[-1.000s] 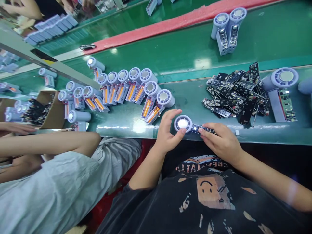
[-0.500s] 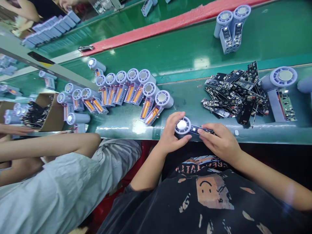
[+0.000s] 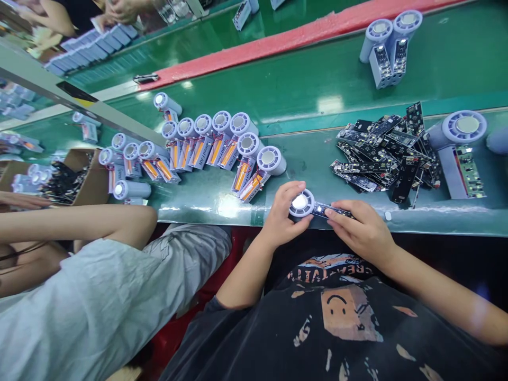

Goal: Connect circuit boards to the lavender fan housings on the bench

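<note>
Near the table's front edge, my left hand (image 3: pixel 284 214) is wrapped round a lavender fan unit (image 3: pixel 301 204), its round vented end facing up. My right hand (image 3: pixel 363 228) pinches a black circuit board (image 3: pixel 322 209) whose left end meets the right side of the fan unit; the fingers cover part of the board. Up and to the right lies a heap of black circuit boards (image 3: pixel 381 151). On the left, several fan units (image 3: pixel 271 160) with orange parts and wires stand in a slanting row.
A large fan unit with a green board (image 3: pixel 462 129) stands at the right. Two more (image 3: pixel 379 32) are on the green belt (image 3: pixel 293 90), below a red strip (image 3: pixel 254 45). A small white piece (image 3: pixel 388 216) lies near the front edge. Another person's arm (image 3: pixel 79 227) and a cardboard box (image 3: pixel 93 182) are at the left.
The view has shifted slightly, so most table items appear a little further right. Both hands keep their holds on the fan unit and the board. Another person's hands show more at the top left.
</note>
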`<state>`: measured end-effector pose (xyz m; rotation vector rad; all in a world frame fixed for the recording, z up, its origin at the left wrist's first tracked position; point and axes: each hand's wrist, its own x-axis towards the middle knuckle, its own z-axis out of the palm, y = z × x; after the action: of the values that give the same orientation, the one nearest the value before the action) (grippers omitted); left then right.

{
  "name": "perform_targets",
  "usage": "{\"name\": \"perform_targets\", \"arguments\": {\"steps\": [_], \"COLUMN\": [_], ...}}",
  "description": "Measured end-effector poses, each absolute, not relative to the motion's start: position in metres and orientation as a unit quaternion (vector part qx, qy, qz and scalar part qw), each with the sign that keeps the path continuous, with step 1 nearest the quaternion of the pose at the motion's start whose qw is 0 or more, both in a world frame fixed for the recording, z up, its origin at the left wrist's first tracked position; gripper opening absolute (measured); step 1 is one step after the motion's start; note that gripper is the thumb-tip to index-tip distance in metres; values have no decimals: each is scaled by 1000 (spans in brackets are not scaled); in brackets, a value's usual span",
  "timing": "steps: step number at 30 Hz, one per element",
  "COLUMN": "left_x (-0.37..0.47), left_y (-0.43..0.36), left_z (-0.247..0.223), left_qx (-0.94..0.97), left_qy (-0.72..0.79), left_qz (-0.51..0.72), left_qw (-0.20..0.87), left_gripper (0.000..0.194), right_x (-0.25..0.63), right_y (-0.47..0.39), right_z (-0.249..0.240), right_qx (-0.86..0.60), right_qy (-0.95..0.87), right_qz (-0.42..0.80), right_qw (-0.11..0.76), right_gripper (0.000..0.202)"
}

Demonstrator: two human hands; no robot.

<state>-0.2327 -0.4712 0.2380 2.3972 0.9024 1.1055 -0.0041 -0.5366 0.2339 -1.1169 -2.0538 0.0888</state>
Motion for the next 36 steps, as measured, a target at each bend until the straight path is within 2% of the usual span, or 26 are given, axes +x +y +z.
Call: {"name": "perform_targets", "arguments": {"steps": [4, 7, 10, 13, 16, 18, 19, 22, 26, 31, 36], "left_x": [-234, -240, -246, -247, -245, -245, -245, -248, -252, -251, -251], "left_y": [-477, -484, -481, -476, -478, -480, -481, -481, -478, -478, -475], "left_z": [237, 233, 223, 218, 219, 220, 219, 217, 213, 211, 211], "left_qx": [835, 792, 739, 690, 685, 683, 681, 688, 728, 764, 794], "left_qy": [315, 331, 318, 324, 332, 337, 344, 360, 359, 360, 359], "left_qz": [399, 421, 457, 502, 497, 486, 481, 452, 412, 395, 367], "left_qw": [209, 293, 380, 409, 418, 428, 432, 439, 415, 361, 324], "left_gripper": [64, 78, 78, 75, 69, 63, 61, 58, 59, 52, 43], "right_x": [-7, -12, -7, 25, 96, 160, 191, 267, 305, 313, 261], "right_y": [-537, -538, -534, -539, -554, -563, -567, -575, -578, -576, -575], "right_z": [236, 241, 247, 264, 284, 292, 292, 286, 264, 254, 270], "right_qx": [-472, -487, -475, -496, -614, -727, -773, -836, -876, -882, -843], "right_qy": [-811, -819, -805, -751, -608, -453, -395, -315, -276, -284, -331], "right_qz": [22, 34, 35, 9, -141, -247, -262, -229, -172, -129, -195], "right_qw": [346, 302, 354, 436, 483, 453, 423, 388, 357, 355, 377], "right_gripper": [37, 38, 31, 34, 36, 39, 43, 48, 45, 45, 54]}}
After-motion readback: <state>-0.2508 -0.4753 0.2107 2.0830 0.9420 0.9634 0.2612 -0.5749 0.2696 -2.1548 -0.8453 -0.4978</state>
